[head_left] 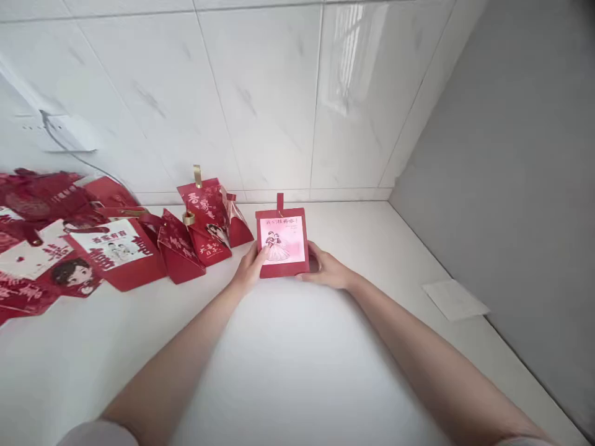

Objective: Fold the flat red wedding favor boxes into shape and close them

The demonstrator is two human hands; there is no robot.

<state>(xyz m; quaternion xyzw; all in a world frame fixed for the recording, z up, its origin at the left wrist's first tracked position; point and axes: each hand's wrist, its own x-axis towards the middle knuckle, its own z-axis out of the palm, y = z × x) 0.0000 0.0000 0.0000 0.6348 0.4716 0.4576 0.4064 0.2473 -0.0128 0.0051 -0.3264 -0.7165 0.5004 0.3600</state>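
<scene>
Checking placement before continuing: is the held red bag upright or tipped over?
Upright: the red bag stands with its strap on top, pink picture right way up.

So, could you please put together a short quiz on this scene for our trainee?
1. What is between the left hand and the right hand?
2. True or false: the pile of red packages lies on the person's left.
3. Which colour is the strap above the pink picture: (a) gold, (b) red or (c) white?

Key:
1. A red box with the picture on its front.
2. True.
3. b.
</scene>
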